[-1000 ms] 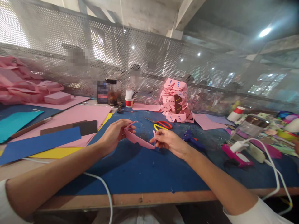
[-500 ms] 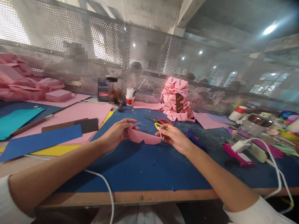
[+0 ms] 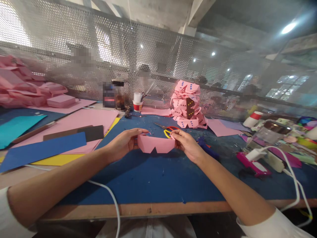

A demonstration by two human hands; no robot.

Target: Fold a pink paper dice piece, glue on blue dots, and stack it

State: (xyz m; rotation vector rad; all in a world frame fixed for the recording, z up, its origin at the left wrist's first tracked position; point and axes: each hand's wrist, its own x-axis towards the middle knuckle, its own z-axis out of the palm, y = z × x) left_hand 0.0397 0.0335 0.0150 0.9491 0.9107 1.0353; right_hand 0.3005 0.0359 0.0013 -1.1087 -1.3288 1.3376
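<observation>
A pair of pink paper glasses (image 3: 156,144), with a V-shaped notch in its lower edge, is held just above the blue table mat. My left hand (image 3: 126,140) pinches its left end, and my right hand (image 3: 184,142) pinches the right end. The folded side pieces are mostly hidden by my fingers. Just behind my right hand lie scissors (image 3: 166,133) with red and yellow handles. Farther back stands a stack of pink paper glasses (image 3: 188,104) bearing blue, brown and yellow dots.
Pink sheets (image 3: 91,115), a blue strip (image 3: 44,149) and a teal sheet (image 3: 21,128) lie at left. A red-and-white cup (image 3: 138,102) stands at the back. On the right are a clear container (image 3: 266,135), a magenta device (image 3: 252,165) and a white cable (image 3: 293,172).
The pink paper glasses have turned so that their front faces me more squarely, and they have shifted slightly right. Both hands still hold the ends.
</observation>
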